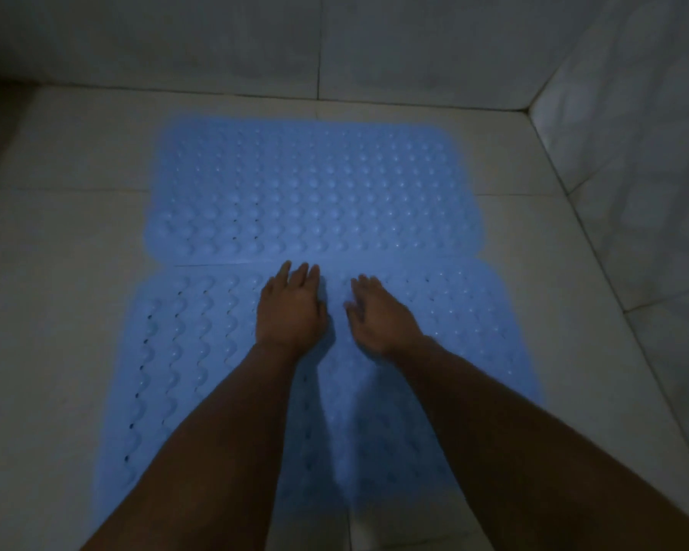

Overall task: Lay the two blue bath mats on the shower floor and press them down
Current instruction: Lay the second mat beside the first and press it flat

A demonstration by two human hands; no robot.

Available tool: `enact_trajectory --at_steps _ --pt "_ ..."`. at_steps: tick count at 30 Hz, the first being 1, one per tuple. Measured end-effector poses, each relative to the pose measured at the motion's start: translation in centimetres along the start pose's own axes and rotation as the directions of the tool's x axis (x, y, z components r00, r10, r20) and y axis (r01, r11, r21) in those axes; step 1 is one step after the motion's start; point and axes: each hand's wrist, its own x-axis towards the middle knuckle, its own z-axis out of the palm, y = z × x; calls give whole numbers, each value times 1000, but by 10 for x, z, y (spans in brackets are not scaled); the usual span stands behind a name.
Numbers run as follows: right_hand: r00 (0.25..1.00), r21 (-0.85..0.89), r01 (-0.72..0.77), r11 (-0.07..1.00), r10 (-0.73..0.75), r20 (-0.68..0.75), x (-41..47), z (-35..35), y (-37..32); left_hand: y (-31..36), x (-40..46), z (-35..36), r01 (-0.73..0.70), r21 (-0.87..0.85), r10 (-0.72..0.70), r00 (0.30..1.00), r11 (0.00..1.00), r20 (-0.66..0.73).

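Left hand (291, 308) and right hand (378, 316) lie flat, fingers spread, gripping nothing, side by side on the near blue bath mat (199, 351) by its seam with the far blue bath mat (311, 184). Both mats cover the tiled shower floor (64, 216). Best to press outward from centre toward the edges.

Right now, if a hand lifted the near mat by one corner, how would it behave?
Near mat probably flops: it looks thin and lies flat on the floor. It may resist lifting, as both hands (left, right) lie flat on it.
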Motion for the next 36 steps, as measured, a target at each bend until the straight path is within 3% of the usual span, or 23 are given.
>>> enact_trajectory --at_steps 3,7,13,19,23,25,28,31,36 --pt "992 -135 67 989 -80 -93 -16 53 -3 -16 -7 2 12 51 -8 997 999 -71" --pt "977 -258 33 965 -86 -195 -16 71 -5 -34 -7 12 35 71 -29 996 997 -84" --pt "972 -272 11 962 -74 -224 -15 73 -3 -48 -6 23 -13 137 19 999 990 -43" --pt "993 -158 16 987 -35 -116 -10 63 -6 -43 -9 12 -25 167 36 997 986 -63" --pt "977 50 -121 991 110 185 10 6 -22 -33 -10 -1 -14 167 21 999 986 -38" --pt "968 102 -136 985 111 225 22 -25 -23 -24 -11 -1 -10 149 8 1000 989 15" --pt "992 206 -128 970 126 21 28 -45 -18 -10 -12 9 -69 134 53 992 989 118" --pt "993 283 -64 957 88 -73 25 -45 -15 2 -16 30 -104 88 88 982 991 165" --pt "967 333 111 936 -24 -255 33 -30 -5 10 -25 67 -66 130 63 998 989 27"
